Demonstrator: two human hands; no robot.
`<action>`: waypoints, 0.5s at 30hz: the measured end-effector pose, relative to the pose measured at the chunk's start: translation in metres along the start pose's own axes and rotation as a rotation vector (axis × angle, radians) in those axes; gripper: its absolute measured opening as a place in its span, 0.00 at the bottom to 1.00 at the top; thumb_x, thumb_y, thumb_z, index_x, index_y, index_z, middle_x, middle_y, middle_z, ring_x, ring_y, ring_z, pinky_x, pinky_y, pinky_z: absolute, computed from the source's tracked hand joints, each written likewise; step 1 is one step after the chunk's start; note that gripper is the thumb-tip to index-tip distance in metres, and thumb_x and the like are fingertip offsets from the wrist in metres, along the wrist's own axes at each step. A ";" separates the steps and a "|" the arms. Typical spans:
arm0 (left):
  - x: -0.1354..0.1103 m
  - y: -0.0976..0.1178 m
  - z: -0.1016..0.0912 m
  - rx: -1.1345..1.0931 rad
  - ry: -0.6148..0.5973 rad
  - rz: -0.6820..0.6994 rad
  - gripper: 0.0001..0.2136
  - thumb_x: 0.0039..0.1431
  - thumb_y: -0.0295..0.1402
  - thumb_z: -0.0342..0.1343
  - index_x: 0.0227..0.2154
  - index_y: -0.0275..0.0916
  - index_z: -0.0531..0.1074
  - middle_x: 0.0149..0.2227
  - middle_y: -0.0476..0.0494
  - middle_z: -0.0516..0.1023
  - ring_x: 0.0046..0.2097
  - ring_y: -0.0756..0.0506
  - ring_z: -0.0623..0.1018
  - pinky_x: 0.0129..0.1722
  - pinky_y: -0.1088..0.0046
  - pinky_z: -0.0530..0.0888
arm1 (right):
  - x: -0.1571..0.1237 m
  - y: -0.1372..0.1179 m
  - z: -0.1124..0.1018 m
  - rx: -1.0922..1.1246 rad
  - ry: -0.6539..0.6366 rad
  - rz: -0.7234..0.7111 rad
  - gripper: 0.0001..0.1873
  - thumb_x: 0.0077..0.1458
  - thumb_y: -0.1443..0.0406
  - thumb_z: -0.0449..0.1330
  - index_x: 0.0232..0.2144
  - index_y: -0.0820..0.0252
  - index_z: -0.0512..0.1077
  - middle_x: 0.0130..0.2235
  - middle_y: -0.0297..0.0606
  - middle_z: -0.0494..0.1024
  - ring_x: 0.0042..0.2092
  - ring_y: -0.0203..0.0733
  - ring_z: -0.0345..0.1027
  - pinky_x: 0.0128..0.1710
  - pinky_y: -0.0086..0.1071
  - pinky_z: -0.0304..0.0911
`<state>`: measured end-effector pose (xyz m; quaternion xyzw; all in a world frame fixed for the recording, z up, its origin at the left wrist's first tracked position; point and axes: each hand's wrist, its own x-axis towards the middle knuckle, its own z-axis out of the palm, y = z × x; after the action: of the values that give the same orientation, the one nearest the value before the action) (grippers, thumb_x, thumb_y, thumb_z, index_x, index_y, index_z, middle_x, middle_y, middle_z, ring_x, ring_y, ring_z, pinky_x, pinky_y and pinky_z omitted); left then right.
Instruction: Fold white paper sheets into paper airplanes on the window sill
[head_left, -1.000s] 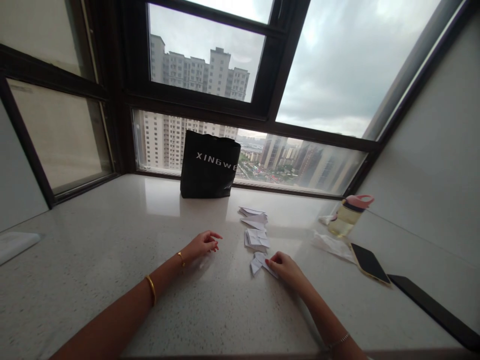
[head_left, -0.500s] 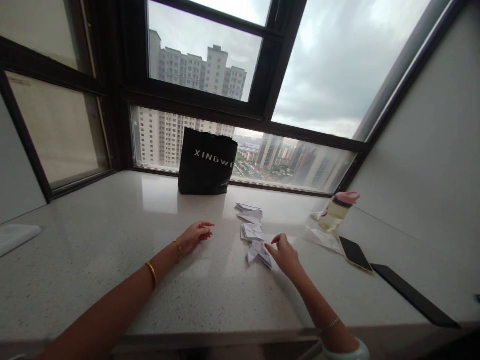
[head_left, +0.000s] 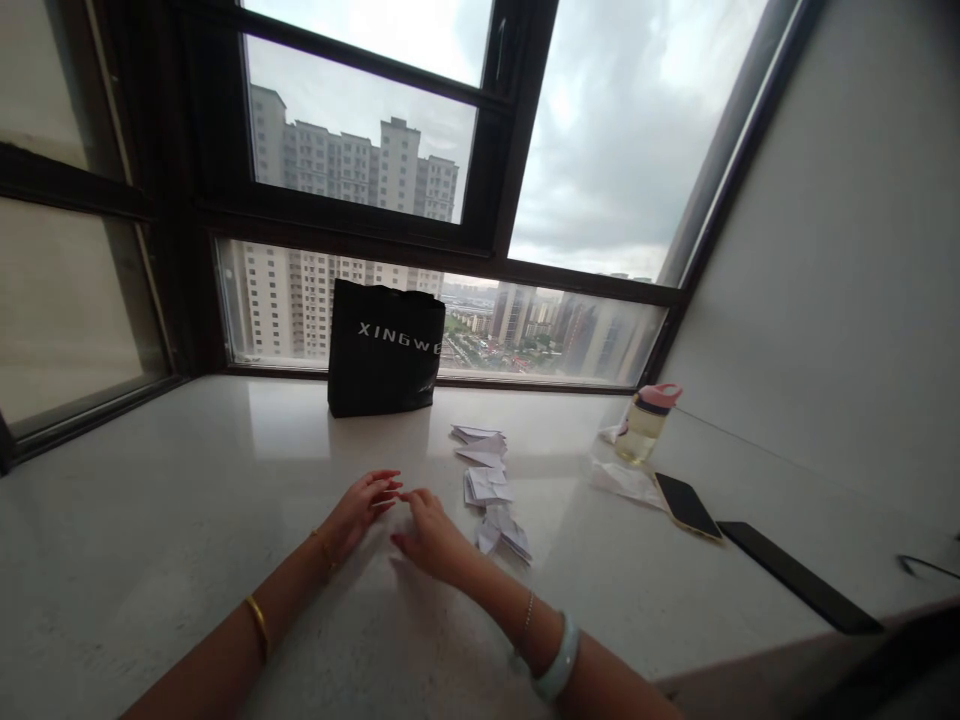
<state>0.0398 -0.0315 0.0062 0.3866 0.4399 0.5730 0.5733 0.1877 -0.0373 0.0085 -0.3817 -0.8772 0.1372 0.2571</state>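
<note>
My left hand is low over the white countertop, its fingers stretched out and nothing seen in them. Close beside it is my right hand, fingertips almost at the left fingers. Its thumb and forefinger are apart, with nothing visible between them. Just right of my hands, folded white papers lie in a column. At the far end is a thin folded stack, then a pointed folded paper, a squarish folded paper and the nearest folded paper, partly behind my right wrist.
A black bag with white lettering stands by the window. To the right are a bottle with a pink lid, a crumpled white tissue, a phone and a long dark flat object near the counter's edge.
My right hand has moved left, from beside the nearest folded paper to my left hand. The camera view has shifted slightly. The papers keep their arrangement.
</note>
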 end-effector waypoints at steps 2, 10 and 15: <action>0.001 0.000 0.000 0.003 0.059 0.055 0.12 0.43 0.33 0.57 0.33 0.36 0.71 0.35 0.42 0.75 0.39 0.46 0.74 0.39 0.73 0.68 | 0.009 -0.008 0.009 0.040 -0.068 -0.030 0.28 0.45 0.68 0.61 0.49 0.67 0.59 0.48 0.51 0.64 0.52 0.50 0.56 0.50 0.42 0.54; 0.010 -0.005 -0.007 0.106 0.199 0.161 0.10 0.37 0.32 0.57 0.28 0.37 0.71 0.35 0.44 0.76 0.46 0.42 0.72 0.49 0.68 0.65 | 0.025 -0.009 0.025 0.075 -0.226 -0.394 0.41 0.45 0.59 0.62 0.56 0.71 0.49 0.57 0.54 0.54 0.58 0.51 0.47 0.56 0.40 0.49; 0.008 -0.003 -0.008 0.129 0.174 0.103 0.10 0.36 0.27 0.55 0.27 0.38 0.71 0.35 0.43 0.77 0.45 0.41 0.73 0.47 0.66 0.67 | 0.021 -0.001 0.040 0.011 -0.203 -0.395 0.46 0.46 0.50 0.58 0.57 0.73 0.46 0.57 0.58 0.53 0.58 0.57 0.45 0.56 0.44 0.48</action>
<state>0.0328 -0.0244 0.0008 0.3939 0.5034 0.6036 0.4766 0.1531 -0.0240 -0.0168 -0.1856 -0.9554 0.1266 0.1915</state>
